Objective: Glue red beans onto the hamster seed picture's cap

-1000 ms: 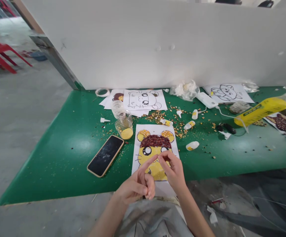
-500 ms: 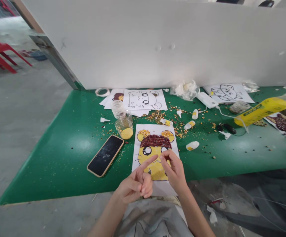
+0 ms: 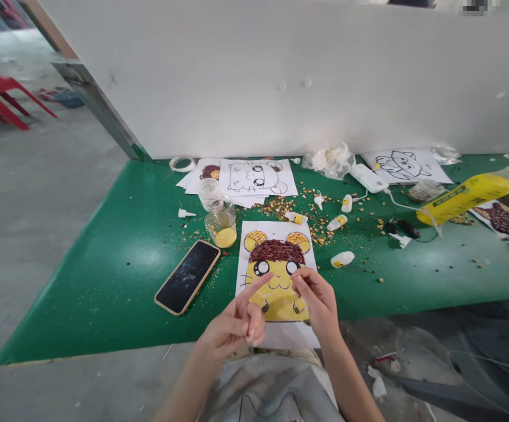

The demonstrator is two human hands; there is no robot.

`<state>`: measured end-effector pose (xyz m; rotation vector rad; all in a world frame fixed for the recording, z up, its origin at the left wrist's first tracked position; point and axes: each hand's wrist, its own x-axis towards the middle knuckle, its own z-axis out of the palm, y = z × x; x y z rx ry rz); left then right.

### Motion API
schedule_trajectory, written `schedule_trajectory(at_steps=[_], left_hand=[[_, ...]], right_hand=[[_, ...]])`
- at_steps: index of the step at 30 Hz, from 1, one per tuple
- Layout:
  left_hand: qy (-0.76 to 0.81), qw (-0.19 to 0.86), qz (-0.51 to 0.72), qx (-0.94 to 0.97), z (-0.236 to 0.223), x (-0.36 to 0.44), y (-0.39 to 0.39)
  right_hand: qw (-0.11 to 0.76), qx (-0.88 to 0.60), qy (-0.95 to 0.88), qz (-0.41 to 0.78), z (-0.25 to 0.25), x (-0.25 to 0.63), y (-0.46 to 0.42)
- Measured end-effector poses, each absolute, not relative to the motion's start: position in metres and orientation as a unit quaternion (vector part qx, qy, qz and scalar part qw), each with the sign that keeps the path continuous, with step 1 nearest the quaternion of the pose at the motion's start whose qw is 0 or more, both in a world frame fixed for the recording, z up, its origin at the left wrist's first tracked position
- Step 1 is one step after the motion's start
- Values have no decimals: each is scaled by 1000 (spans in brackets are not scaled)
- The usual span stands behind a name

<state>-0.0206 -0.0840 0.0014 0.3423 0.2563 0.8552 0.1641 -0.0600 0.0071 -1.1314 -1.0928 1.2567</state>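
A white sheet with a cartoon hamster picture [image 3: 276,299] lies before me, with a dark red bean-covered head top, corn-filled ears and a yellow grainy body. My left hand [image 3: 237,325] is over its lower left part, index finger stretched toward the hamster's mouth. Its other fingers are curled in against the thumb, and whatever they may hold is hidden. My right hand [image 3: 318,299] hovers at the picture's right side, thumb and forefinger pinched near the right eye. Anything between those fingertips is too small to make out.
A phone [image 3: 188,276] and a clear plastic jar of yellow grains [image 3: 226,236] lie left of the picture. Several small glue bottles [image 3: 342,259] and scattered kernels lie right and behind. Farther right are a white power bank [image 3: 369,177] and a yellow bag [image 3: 468,198].
My hands have moved apart: the left slightly left and down, the right slightly right. More of the hamster's mouth and body shows between them. The table items have stayed put.
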Motion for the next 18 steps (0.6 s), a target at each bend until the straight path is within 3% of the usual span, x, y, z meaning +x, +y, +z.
schedule_trajectory(at_steps=[8,18], left_hand=[[155,864,436,197,-7,-37,-81],[222,850,412,240,-10,-41,-83]], right_hand=[[554,-437,-420,570,4,165,-60],[508,-514,-447,527,3,165,-57]])
